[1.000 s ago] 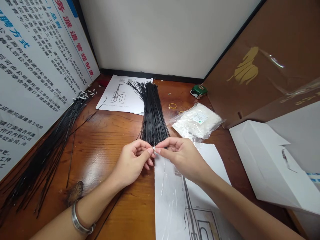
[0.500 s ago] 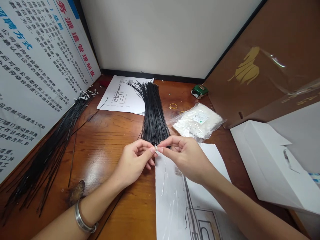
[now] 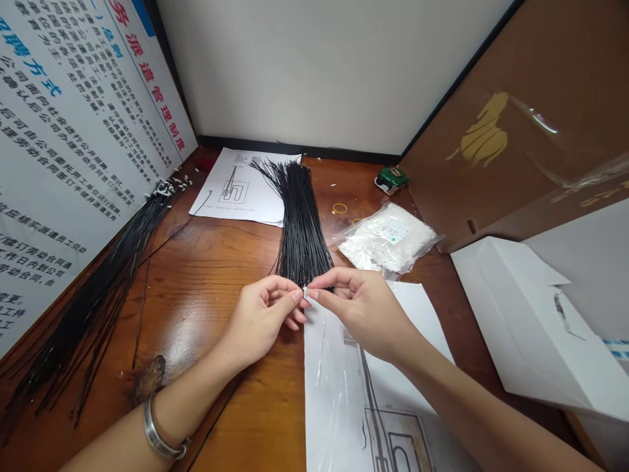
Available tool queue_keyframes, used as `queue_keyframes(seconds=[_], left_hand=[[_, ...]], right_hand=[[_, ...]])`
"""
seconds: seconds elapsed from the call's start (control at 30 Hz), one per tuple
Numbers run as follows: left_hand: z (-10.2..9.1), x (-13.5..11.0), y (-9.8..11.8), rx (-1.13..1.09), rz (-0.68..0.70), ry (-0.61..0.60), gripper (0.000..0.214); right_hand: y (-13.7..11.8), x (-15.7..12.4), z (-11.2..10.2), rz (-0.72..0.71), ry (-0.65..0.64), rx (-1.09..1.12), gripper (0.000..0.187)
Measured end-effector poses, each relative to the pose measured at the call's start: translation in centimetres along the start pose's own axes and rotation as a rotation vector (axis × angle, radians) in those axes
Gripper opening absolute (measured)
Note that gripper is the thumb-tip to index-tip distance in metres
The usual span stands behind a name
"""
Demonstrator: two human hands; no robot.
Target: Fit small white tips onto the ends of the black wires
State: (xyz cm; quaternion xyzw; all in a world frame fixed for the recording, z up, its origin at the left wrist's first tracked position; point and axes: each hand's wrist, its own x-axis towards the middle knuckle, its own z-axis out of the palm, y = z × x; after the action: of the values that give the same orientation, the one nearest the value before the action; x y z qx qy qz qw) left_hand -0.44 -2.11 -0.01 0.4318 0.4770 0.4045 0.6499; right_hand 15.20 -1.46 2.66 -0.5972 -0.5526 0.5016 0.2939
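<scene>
At the middle of the head view my two hands meet fingertip to fingertip. My right hand [image 3: 366,308] pinches a tiny white connector piece [image 3: 305,292] between thumb and forefinger. My left hand [image 3: 268,314] is closed in a pinch against it; a thin black wire [image 3: 216,426] runs from below that hand toward the front edge of the view. The wire's end is hidden by my fingers. Just beyond the fingertips lies a thick bundle of black wires [image 3: 302,223]. A printed drawing sheet [image 3: 329,393] under a clear film is below my right hand.
Another bundle of black wires [image 3: 108,282], with white ends, lies at left. A clear bag of white pieces [image 3: 388,239], a green tape measure [image 3: 392,179] and a yellow rubber band [image 3: 339,208] are at right. Behind is a second drawing [image 3: 236,190]; a white box [image 3: 521,321] stands right.
The hands stay almost in place. The white piece between the fingertips has turned slightly and shows a little more of itself now.
</scene>
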Motion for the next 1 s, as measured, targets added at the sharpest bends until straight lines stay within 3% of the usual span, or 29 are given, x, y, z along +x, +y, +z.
queue_keyframes(seconds=[0.43, 0.6, 0.73, 0.77, 0.83, 0.9, 1.0], left_hand=[[0.0, 0.0, -0.1, 0.031, 0.004, -0.001, 0.016], [0.2, -0.3, -0.3, 0.070, 0.010, -0.049, 0.025], [-0.1, -0.4, 0.2, 0.158, 0.005, -0.001, 0.031], [-0.4, -0.3, 0.6, 0.199, 0.020, 0.033, 0.032], [-1.5, -0.2, 1.6, 0.313, 0.067, 0.099, 0.033], [-3.3, 0.1, 3.1, 0.496, 0.118, 0.161, 0.031], [-7.3, 0.6, 5.9, 0.880, 0.177, 0.316, 0.030]], right_hand=[[0.2, 0.3, -0.1, 0.013, 0.000, -0.005, 0.012], [-0.1, 0.8, -1.6, -0.111, 0.133, -0.031, 0.016], [-0.7, 1.4, -4.9, -0.231, 0.295, -0.368, 0.018], [-0.7, 1.6, -5.9, -0.245, 0.345, -0.484, 0.016], [-0.5, 2.1, -7.8, -0.134, 0.380, -0.704, 0.014], [0.1, 2.5, -9.4, -0.007, 0.281, -0.848, 0.014], [1.2, 3.1, -10.5, 0.042, 0.166, -0.927, 0.018]])
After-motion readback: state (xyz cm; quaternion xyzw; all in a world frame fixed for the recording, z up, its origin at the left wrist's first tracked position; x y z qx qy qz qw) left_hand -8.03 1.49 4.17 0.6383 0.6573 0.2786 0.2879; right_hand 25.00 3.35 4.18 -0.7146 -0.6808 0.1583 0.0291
